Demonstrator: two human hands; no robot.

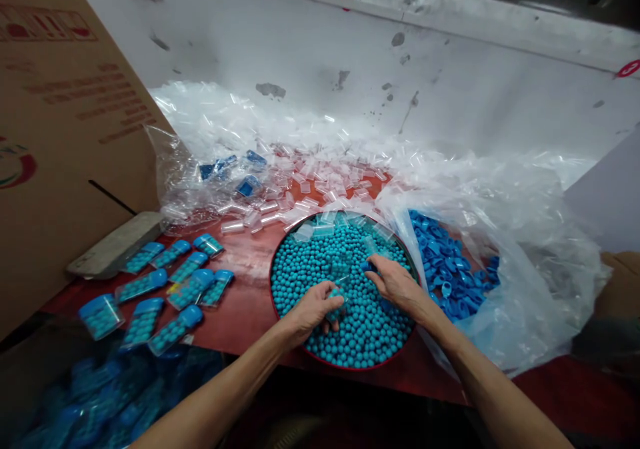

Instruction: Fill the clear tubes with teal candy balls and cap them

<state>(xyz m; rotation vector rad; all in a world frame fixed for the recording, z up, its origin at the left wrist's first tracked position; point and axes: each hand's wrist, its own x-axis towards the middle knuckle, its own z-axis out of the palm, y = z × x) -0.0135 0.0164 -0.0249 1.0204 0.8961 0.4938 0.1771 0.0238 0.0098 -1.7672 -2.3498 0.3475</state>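
Both hands are over a round red-rimmed tray (273,282) full of small turquoise balls (370,339). My left hand (316,309) is closed around a small clear container (336,304) with turquoise balls in it, partly hidden by the fingers. My right hand (393,282) pinches a small blue cap (369,266) a little to the right of the container, apart from it. Several clear empty containers (325,229) lie on the balls at the tray's far side.
Filled blue-capped containers (187,289) lie on the red table (240,316) at left, near a grey slab (117,246) and a cardboard box (75,136). Loose blue caps (443,269) sit in a plastic bag (530,236) at right. Clear empty containers (320,176) are heaped behind the tray.
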